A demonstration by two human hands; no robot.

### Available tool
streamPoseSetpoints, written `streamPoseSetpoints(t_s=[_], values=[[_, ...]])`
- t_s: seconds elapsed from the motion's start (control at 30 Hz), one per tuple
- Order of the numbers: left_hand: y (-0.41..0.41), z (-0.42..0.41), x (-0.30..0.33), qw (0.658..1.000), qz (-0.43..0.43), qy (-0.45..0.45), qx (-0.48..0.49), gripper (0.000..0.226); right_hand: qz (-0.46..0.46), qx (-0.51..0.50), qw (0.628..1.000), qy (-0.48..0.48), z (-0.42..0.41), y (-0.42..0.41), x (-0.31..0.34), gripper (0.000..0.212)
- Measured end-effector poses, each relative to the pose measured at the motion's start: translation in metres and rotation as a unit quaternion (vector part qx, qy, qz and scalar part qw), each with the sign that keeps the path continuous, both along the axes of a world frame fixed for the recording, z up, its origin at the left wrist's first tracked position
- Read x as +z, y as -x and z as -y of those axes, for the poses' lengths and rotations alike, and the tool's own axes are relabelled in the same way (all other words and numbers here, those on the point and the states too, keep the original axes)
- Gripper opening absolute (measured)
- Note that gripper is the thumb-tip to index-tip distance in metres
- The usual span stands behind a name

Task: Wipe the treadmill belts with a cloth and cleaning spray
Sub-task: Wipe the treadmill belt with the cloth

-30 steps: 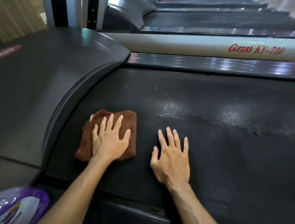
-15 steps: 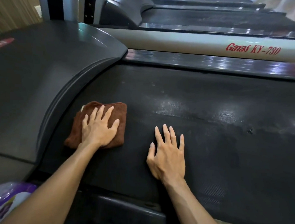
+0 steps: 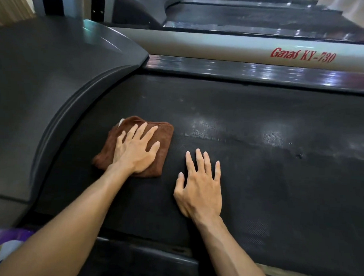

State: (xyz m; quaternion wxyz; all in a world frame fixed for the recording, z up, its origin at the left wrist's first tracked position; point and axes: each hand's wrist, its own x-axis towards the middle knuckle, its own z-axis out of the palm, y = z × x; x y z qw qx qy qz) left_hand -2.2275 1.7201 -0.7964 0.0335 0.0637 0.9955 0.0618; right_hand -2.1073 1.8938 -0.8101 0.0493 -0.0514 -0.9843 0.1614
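The left hand [image 3: 134, 150] presses a folded brown terry cloth [image 3: 162, 145] with straight fingers onto the black textured treadmill belt [image 3: 279, 183]; the right hand [image 3: 199, 186] rests flat, fingers spread, beside it.

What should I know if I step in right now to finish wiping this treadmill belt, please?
Left hand: flat, fingers straight, pressing the folded brown cloth onto the belt close to the curved motor cover.
Right hand: flat on the bare belt beside the cloth, holding nothing.
Done: pale wet-looking streaks show on the belt beyond the right hand, so it seems sprayed.
Left: wipe those streaks and the stretch to the right. No spray bottle is in view; a purple bag lies at lower left.
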Motion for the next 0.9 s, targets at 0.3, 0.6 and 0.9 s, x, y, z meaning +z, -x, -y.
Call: streamPoseSetpoints(t_s=[0.3, 0.6, 0.9], values=[[-0.081, -0.023, -0.002, 0.997, -0.024, -0.073, 0.008, 0.056, -0.007, -0.002, 0.997, 0.079, -0.004, -0.001, 0.005, 0.062], [-0.081, 0.022, 0.013, 0.986, -0.073, -0.146, 0.038, 0.052, -0.039, 0.051, 0.992, 0.110, 0.037, 0.023, 0.037, 0.062], [-0.085, 0.067, 0.003, 0.960, -0.058, -0.239, 0.135, 0.046, 0.041, 0.132, 0.989, 0.051, 0.093, 0.049, 0.014, 0.061]])
